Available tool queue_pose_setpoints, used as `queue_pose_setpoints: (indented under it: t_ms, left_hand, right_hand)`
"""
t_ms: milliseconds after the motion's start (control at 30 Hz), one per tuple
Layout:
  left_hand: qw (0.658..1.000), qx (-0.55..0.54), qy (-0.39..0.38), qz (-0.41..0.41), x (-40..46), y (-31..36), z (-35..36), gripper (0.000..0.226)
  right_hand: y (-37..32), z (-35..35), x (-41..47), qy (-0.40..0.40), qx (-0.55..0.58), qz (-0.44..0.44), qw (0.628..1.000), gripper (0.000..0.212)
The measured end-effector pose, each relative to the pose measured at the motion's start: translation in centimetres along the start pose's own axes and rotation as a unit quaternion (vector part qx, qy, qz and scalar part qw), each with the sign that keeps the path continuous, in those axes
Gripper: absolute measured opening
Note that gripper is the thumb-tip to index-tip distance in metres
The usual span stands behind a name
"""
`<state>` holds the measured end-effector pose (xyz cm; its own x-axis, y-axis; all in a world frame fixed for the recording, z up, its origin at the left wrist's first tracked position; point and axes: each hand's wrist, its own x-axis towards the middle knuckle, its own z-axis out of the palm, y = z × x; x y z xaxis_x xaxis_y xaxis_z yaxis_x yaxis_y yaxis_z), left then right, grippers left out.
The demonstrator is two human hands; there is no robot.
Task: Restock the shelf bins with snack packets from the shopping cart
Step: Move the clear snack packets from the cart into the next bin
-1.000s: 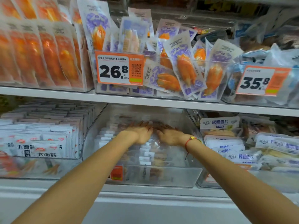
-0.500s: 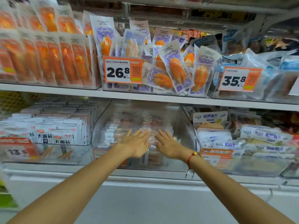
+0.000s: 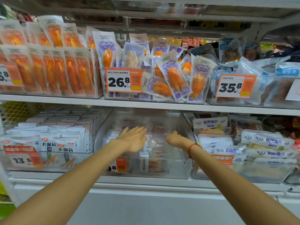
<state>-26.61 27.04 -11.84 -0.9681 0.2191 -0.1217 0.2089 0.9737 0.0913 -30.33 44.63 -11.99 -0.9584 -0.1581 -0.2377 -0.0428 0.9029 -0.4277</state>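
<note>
A clear plastic bin (image 3: 172,171) sits in the middle of the lower shelf, holding rows of clear snack packets (image 3: 155,151) with brownish contents. My left hand (image 3: 133,140) hovers over the bin's left half, palm turned inward, fingers spread and empty. My right hand (image 3: 176,139) is over the bin's right half, fingers apart, holding nothing; a red string bracelet circles its wrist. The two hands are apart with the packets between them. The shopping cart is out of view.
Left of the bin stands a bin of white packets (image 3: 53,143) with a 13.5 tag. Right of it lies a bin of fish-slice packets (image 3: 266,146). The upper shelf (image 3: 146,105) carries orange packets (image 3: 48,69), purple crab-stick packets (image 3: 162,73) and blue packets (image 3: 253,72).
Both hands have lifted off the packets, drawn back toward the bin's front and moved apart. The view has pulled back and tilted up a little.
</note>
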Motion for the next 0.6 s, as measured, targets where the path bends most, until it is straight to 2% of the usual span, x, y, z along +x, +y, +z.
queue_pose_setpoints:
  t_ms: [33,67,167,200,267,300,367,433,467,600]
  left_hand:
    - [1.000,0.002,0.012,-0.003,0.7,0.1,0.2,0.053]
    - [1.000,0.008,0.015,-0.008,1.3,0.2,0.4,0.053]
    - [0.999,0.044,0.009,-0.008,2.3,0.6,1.8,0.051]
    - [0.997,0.064,0.045,-0.006,2.6,0.5,2.0,0.048]
    - [0.980,0.097,0.174,-0.011,4.2,-0.1,1.4,0.039]
    - [0.974,0.086,0.210,-0.013,5.3,-0.4,1.0,0.036]
    - [0.983,0.031,0.178,-0.012,7.7,-1.0,0.9,0.042]
    - [0.996,0.010,0.085,-0.019,9.7,-1.0,1.7,0.050]
    - [0.998,0.004,0.062,-0.022,10.5,-1.2,2.2,0.051]
    - [0.998,-0.005,0.063,-0.016,12.4,-2.3,3.2,0.049]
  right_hand:
    - [0.3,0.5,1.0,0.039,-0.017,-0.015,0.999,0.058]
    - [0.1,0.9,1.8,0.044,-0.016,-0.001,0.999,0.061]
    - [-0.1,1.7,3.0,0.013,-0.007,0.015,1.000,0.055]
    - [0.1,1.6,3.2,-0.003,0.014,0.028,1.000,0.047]
    - [0.8,0.3,5.0,-0.012,0.011,0.042,0.999,0.030]
    - [1.1,0.0,6.2,0.026,0.026,0.043,0.998,0.031]
    - [1.2,-0.3,7.9,0.070,0.019,0.051,0.996,0.044]
    - [0.1,-0.3,8.6,0.052,-0.005,0.039,0.998,0.051]
    - [-0.3,-0.3,9.1,0.044,-0.005,0.029,0.999,0.050]
    - [-0.8,0.3,11.4,0.038,0.009,0.013,0.999,0.042]
